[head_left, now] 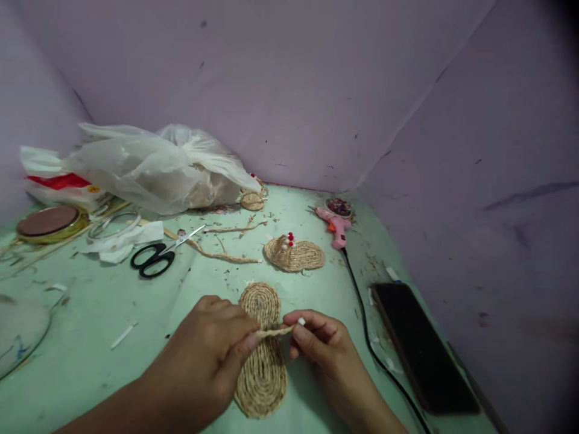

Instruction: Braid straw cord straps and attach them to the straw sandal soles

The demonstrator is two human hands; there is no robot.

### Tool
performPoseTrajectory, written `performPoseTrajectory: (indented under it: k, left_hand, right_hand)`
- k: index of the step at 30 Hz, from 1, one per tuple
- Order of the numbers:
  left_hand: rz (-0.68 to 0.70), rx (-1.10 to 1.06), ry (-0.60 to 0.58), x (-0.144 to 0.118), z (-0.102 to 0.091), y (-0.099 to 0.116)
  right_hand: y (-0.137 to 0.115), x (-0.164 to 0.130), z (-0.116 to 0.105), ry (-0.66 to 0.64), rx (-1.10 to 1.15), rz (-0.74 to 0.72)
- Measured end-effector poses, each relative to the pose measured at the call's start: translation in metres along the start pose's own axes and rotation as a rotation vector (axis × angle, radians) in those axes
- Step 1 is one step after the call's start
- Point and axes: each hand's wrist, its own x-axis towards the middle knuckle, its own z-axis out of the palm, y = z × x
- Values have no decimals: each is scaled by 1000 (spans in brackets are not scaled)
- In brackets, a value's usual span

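A short braided cord (275, 332) with a white tip is stretched between my hands. My left hand (212, 346) pinches its left end, and my right hand (323, 346) pinches it close to the white tip. Beneath the cord, a coiled woven sole (262, 386) in straw colour lies lengthwise on the table; its middle is partly covered by my fingers. Farther back sits a small woven slipper (301, 256) with red and white beads on its strap.
Black-handled scissors (158, 258) and loose braided cords (221, 257) lie at the back left, before a white plastic bag (158, 172). A pink glue gun (335, 226) rests near a dish of beads (339, 207). Its cable runs past a dark phone (423, 346) at right.
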Motion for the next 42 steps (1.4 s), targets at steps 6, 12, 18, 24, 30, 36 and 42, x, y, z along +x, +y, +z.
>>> performPoseTrajectory:
  k: [6,12,18,24,30,36,42]
  left_hand:
    - [-85,-14,-153,-2,9,10]
    - [-237,-148,-196,-5,6,5]
    - [-293,-163,-224,-5,3,11]
    - [-309,-231,-176,-5,7,16]
    - [-285,-298,-117,-14,19,24]
    - [-249,-345,13,-17,15,30]
    - [-429,-717,79,-4,9,28]
  right_hand:
    - [1,1,4,-17,54,33]
    - [-2,0,4,-23,117,26]
    - [0,0,5,-38,148,16]
    - [-1,-4,7,-57,217,70]
    - [3,-11,14,-116,293,169]
    - [6,-15,17,-105,267,183]
    - [6,-22,27,-142,131,117]
